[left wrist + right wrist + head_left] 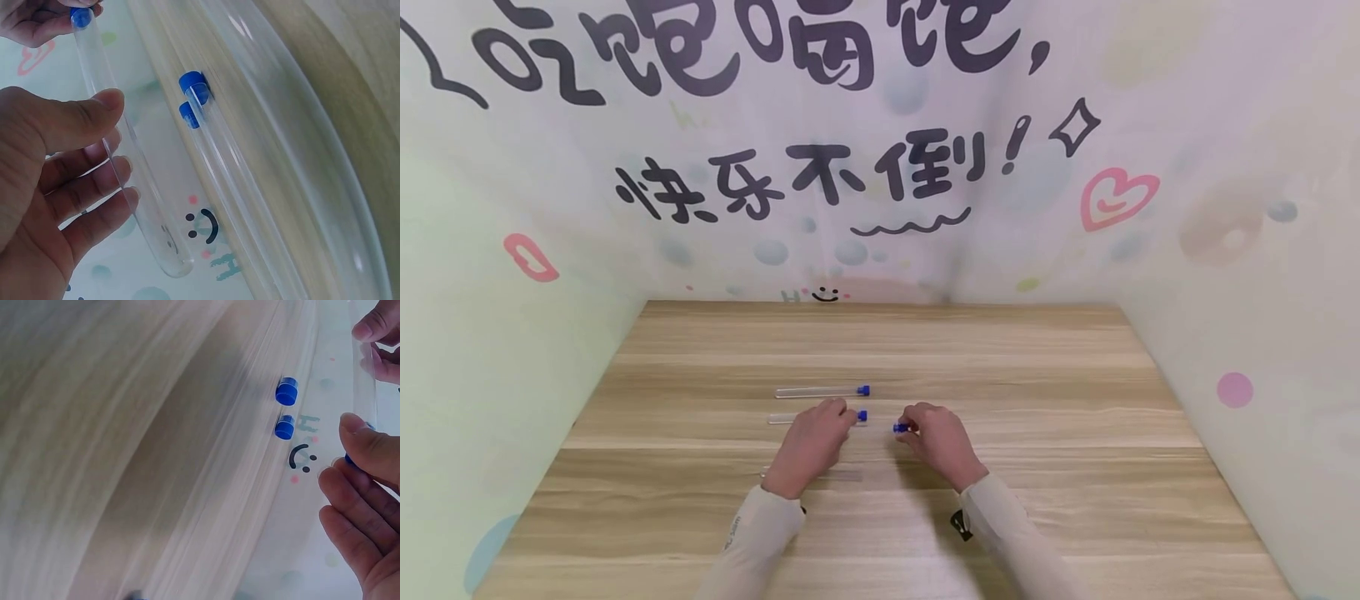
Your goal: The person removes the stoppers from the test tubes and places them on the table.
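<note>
My left hand (812, 442) holds a clear test tube (150, 206) between thumb and fingers, its rounded end pointing away from the right hand. At the tube's other end, my right hand (942, 442) pinches a blue cap (81, 17) at the mouth. I cannot tell how firmly the cap sits. Beyond the hands lie two capped test tubes, the farther tube (816, 392) with its blue cap (863, 390) and the nearer tube (781, 419), partly behind the left hand, with its cap (862, 416). An uncapped clear tube (846, 476) lies nearer, partly under the left forearm.
The wooden table (1075, 375) meets a printed back wall (1000, 250) and a side wall on each side. A small black item (961, 525) shows at the right sleeve. Large in the left wrist view, the uncapped tube lies in the foreground.
</note>
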`<state>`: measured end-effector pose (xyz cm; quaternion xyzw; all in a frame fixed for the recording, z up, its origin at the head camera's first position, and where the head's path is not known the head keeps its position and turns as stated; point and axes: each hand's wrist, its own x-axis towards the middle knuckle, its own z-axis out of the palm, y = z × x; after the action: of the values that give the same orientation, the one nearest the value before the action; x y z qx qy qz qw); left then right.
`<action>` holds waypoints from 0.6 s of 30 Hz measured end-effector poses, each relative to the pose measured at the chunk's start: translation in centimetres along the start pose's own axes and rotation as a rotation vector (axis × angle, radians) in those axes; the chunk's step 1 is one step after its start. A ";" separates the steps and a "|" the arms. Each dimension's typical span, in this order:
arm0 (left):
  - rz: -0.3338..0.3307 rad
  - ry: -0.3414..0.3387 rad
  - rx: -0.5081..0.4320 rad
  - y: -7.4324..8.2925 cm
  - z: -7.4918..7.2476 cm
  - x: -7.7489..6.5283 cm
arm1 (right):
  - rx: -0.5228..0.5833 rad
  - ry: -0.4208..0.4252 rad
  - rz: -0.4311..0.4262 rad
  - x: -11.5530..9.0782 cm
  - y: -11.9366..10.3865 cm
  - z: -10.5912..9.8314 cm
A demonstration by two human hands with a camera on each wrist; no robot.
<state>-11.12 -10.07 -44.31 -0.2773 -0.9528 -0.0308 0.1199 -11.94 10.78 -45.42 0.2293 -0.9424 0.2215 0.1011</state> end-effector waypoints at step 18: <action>-0.076 -0.034 -0.043 -1.9 0.1 -0.8 | -0.019 0.017 0.117 -0.6 3.8 -1.7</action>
<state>-11.50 -12.03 -44.59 -0.2441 -0.9636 -0.0511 0.0963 -13.05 14.82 -45.52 0.1710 -0.9553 0.2202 0.0979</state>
